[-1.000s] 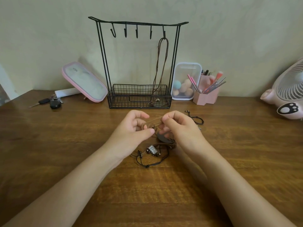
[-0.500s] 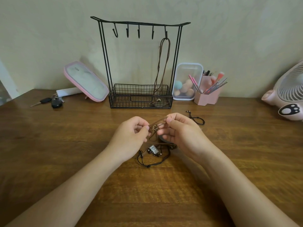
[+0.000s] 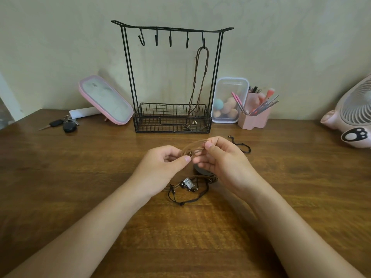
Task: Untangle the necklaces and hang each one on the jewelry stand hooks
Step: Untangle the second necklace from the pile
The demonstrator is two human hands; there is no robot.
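Head view: thin brown cord necklace (image 3: 193, 146) arcs between my hands; left hand (image 3: 160, 171) and right hand (image 3: 222, 159) each pinch it, fingers curled.

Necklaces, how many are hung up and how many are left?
Done: one brown necklace hangs on the rightmost hook of the stand. In hand: left hand and right hand pinch a tan cord. To do: a dark tangle and a black cord on the table; four hooks bare.

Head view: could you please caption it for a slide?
Left hand and right hand pinch a tan cord; one necklace hangs on the stand.
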